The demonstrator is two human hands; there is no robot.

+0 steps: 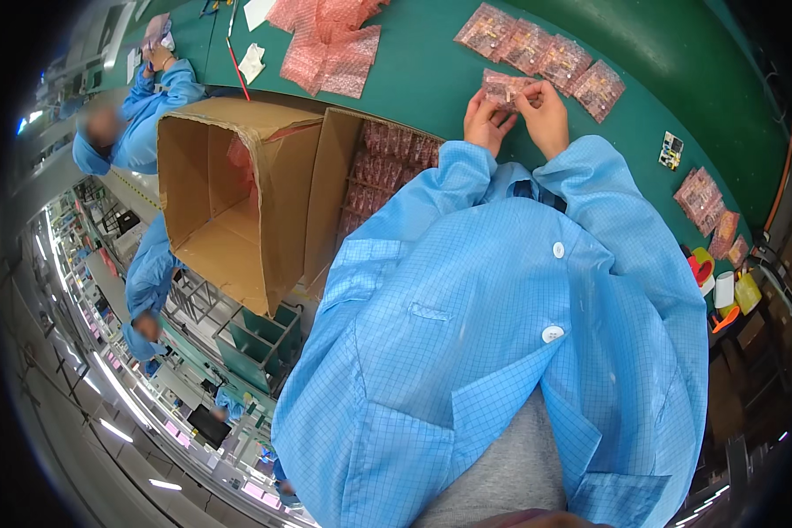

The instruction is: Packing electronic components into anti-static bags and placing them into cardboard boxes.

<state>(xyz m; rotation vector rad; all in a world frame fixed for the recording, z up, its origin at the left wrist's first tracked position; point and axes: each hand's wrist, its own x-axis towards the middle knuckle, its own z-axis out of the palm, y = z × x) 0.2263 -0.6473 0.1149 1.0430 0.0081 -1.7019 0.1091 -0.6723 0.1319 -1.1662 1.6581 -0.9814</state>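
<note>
Both of my hands hold one small pink bubble-wrap packet over the green table. My left hand grips its left side from below, and my right hand pinches its right end. What lies inside the packet is too small to make out. Just beyond my hands, several pink bubble-wrapped packets sit in a row on the table. A bare circuit board rests farther right, and more wrapped packets lie beside the right edge.
Left of me stands an open cardboard box. Next to it, another carton holds rows of pink-wrapped packets. Flat bubble-wrap sheets and a red stick-like thing lie at the back left. A co-worker in blue is at the table's left.
</note>
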